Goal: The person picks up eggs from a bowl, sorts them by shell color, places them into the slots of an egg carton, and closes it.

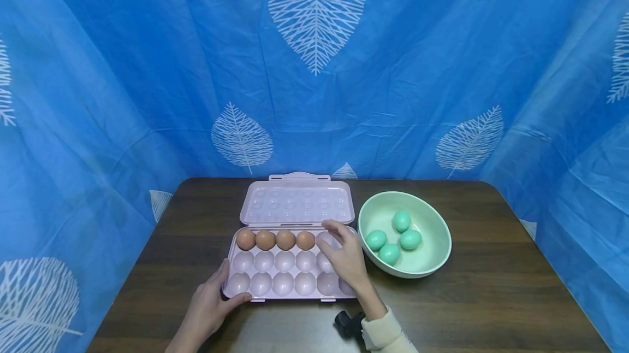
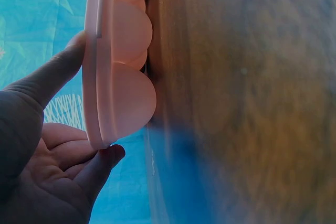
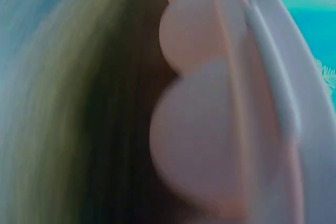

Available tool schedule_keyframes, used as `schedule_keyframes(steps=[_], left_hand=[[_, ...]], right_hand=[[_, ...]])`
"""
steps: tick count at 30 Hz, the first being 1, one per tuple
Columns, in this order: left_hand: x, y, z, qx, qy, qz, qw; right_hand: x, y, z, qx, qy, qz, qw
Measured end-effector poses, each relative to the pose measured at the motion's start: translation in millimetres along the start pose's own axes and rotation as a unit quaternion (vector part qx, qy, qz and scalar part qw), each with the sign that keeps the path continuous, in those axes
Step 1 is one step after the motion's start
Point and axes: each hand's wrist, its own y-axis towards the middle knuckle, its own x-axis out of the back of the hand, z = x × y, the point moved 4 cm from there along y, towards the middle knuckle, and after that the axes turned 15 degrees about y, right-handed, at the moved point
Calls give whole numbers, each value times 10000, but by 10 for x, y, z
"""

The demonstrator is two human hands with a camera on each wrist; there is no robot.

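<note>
Fingers and thumb of the left hand pinched the near left corner of the open egg carton, which stood on the table beside a green bowl; the right hand, thumb and fingers spread, was just right of its four brown eggs.
</note>
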Motion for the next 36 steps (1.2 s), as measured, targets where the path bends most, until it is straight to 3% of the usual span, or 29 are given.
schedule_keyframes(steps=[4, 8, 15, 21, 31, 36], left_hand=[[1, -1, -5, 44, 13, 81, 10000], [-1, 1, -9, 28, 12, 61, 10000], [-6, 6, -4, 20, -1, 125, 9999], [-2, 5, -4, 49, 2, 167, 9998], [-7, 6, 10, 44, -3, 121, 9999], [-14, 12, 13, 107, -28, 229, 9997]], right_hand=[[109, -14, 251, 325, -197, 20, 9993], [261, -20, 456, 220, -155, -68, 9996], [728, 16, 260, -271, 44, -352, 9990], [1031, 77, 207, -614, 34, -121, 9980], [1167, 81, 125, -647, -454, -168, 9967], [1201, 89, 110, -845, -999, -170, 9913]])
